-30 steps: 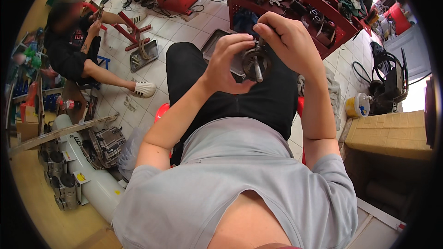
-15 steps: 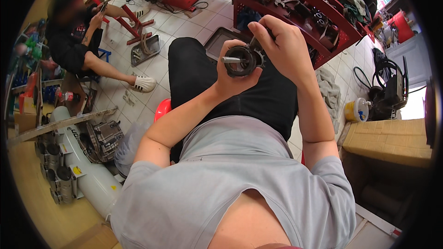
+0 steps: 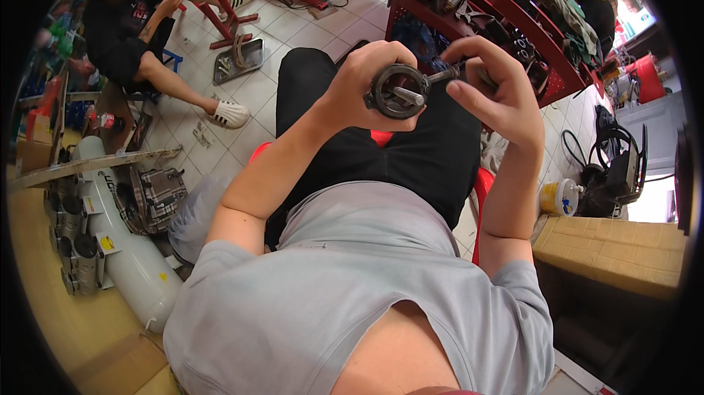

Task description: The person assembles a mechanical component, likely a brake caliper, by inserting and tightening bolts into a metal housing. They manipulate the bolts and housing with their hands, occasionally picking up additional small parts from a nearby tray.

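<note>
In front of my knees my left hand (image 3: 359,83) is closed round a dark, hollow metal part (image 3: 383,93). Its open ring end shows, with a shiny metal rod (image 3: 408,95) inside. My right hand (image 3: 506,94) is to the right, fingers curled about the dark end of a slim metal hand tool (image 3: 444,75). The tool lies nearly level, and its tip meets the right side of the part. Where exactly it seats is not visible.
A red tool cart (image 3: 535,76) full of tools stands ahead right. A metal tray (image 3: 240,61) lies on the tiled floor near a seated person (image 3: 136,32). To the right are a cardboard box (image 3: 609,248) and a yellow-white bucket (image 3: 559,197); a white cylinder (image 3: 132,256) lies left.
The hollow part has turned in my left hand and shifted slightly right. My right hand has moved right and lower, and the tool now points sideways from the part. The whole view has shifted a little.
</note>
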`<state>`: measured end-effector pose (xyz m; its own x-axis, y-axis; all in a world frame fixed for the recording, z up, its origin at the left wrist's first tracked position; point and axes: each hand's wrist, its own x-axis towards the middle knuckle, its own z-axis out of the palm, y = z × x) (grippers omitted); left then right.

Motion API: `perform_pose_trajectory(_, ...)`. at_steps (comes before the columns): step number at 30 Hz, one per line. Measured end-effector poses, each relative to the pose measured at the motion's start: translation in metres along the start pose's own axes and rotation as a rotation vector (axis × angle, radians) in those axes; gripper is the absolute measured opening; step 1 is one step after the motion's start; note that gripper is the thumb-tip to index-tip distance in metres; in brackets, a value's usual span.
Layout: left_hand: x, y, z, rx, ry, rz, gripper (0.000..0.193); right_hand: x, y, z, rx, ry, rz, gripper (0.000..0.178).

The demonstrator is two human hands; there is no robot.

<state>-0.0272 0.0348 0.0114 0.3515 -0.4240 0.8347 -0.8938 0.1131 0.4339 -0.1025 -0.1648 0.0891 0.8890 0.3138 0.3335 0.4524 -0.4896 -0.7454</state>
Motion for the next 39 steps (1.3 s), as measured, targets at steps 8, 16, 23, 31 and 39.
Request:
perform_pose_trajectory(8, 0.008, 0.012, -0.021, -0.024, -0.109, -0.041, 0.043, -0.007, -0.012, 0.003, -0.032, 0.019, 0.016, 0.021)
perform_pose_trajectory(16, 0.010, 0.011, -0.023, -0.105, -0.124, 0.060, 0.046, -0.012, -0.026, -0.006, -0.093, -0.043, -0.024, 0.016)
perform_pose_trajectory(23, 0.006, 0.011, -0.025, -0.146, -0.139, 0.041, 0.049, -0.009, -0.011, 0.002, 0.042, -0.036, -0.059, 0.021)
perform_pose_trajectory(31, 0.007, 0.010, -0.025, -0.145, -0.148, 0.049, 0.048, -0.009, -0.009, 0.003, 0.090, -0.052, -0.016, 0.022)
perform_pose_trajectory(39, 0.009, 0.010, -0.024, -0.173, -0.122, 0.029, 0.043, -0.010, -0.012, 0.006, 0.034, -0.038, -0.056, 0.021)
